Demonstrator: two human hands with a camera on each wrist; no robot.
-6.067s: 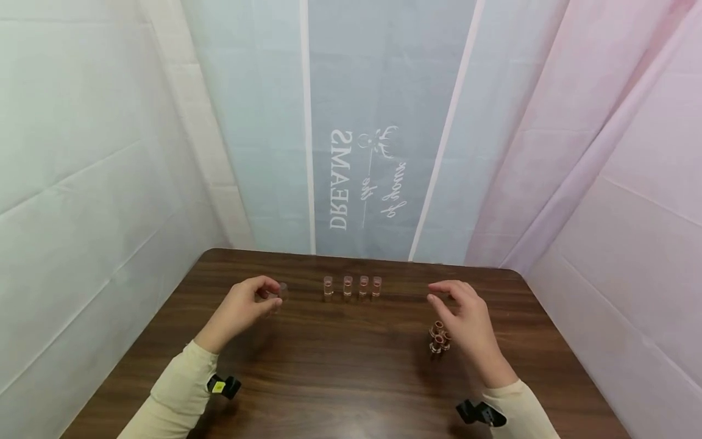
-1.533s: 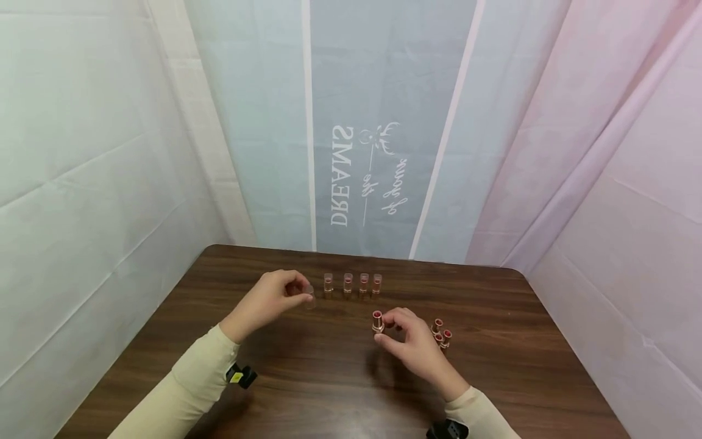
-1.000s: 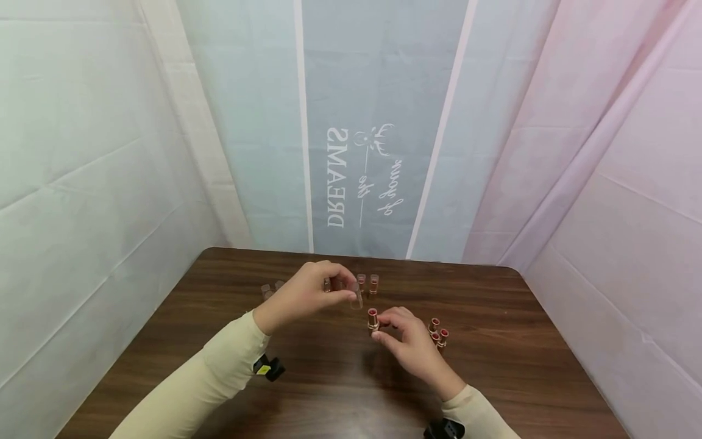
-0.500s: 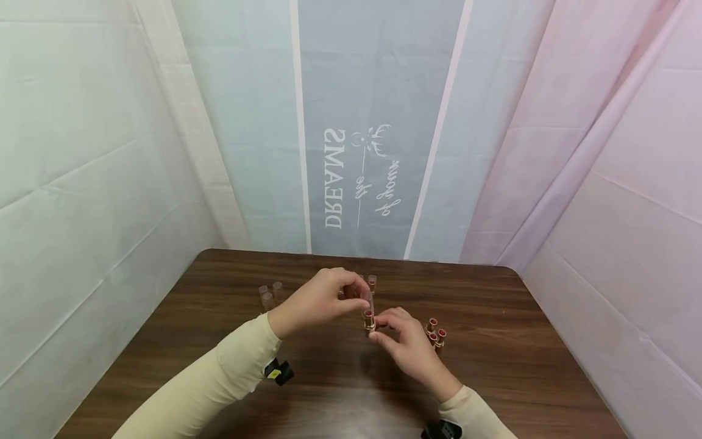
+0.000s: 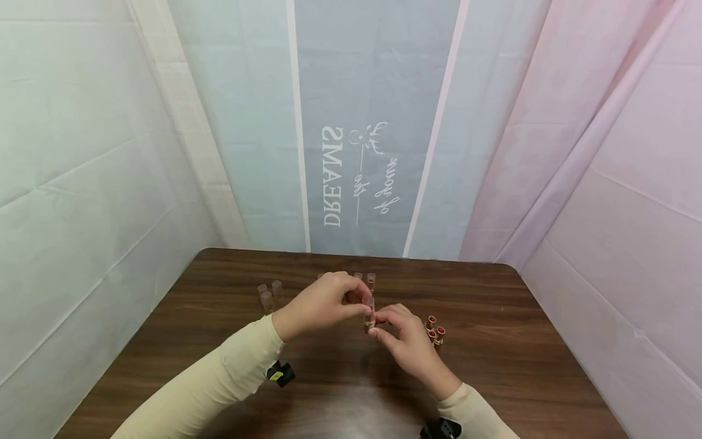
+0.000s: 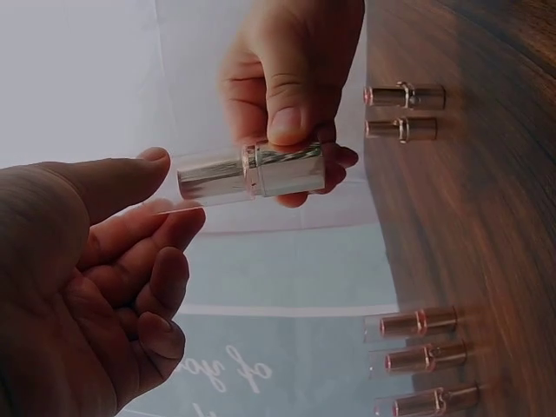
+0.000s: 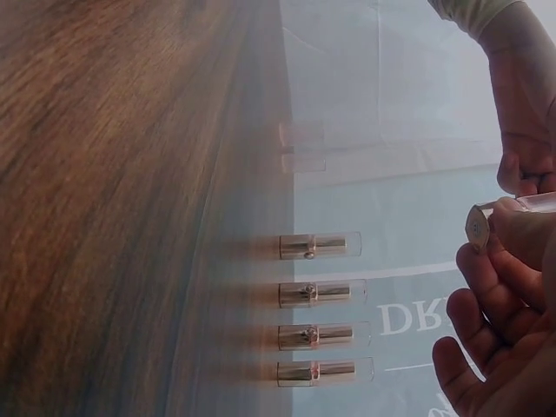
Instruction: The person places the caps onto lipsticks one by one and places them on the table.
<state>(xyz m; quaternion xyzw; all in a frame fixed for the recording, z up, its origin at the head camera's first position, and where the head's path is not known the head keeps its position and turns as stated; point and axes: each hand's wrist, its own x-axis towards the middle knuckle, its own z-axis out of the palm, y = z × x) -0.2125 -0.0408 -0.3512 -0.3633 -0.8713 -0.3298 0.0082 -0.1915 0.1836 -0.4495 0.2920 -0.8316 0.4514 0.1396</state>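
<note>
Near the table's middle, my right hand point(image 5: 408, 344) grips the gold base of a lipstick point(image 6: 291, 169), held upright. My left hand point(image 5: 323, 305) pinches a clear cap point(image 6: 213, 178) between thumb and fingers. In the left wrist view the cap surrounds the lipstick's upper tube and reaches down to its middle ring. The right wrist view shows the lipstick's flat underside beside the right thumb. Several uncapped lipsticks point(image 5: 436, 331) with red tips stand just right of my right hand.
Behind the hands is a row of several capped lipsticks point(image 7: 317, 246), partly hidden by the left hand in the head view. Loose clear caps point(image 5: 267, 299) stand at the left. The wooden table point(image 5: 504, 366) ends at a hanging cloth backdrop point(image 5: 378, 73).
My right hand, empty at first, has taken a lipstick from the group and brought it to the middle. My left hand has carried the cap rightward and lowered it over the lipstick.
</note>
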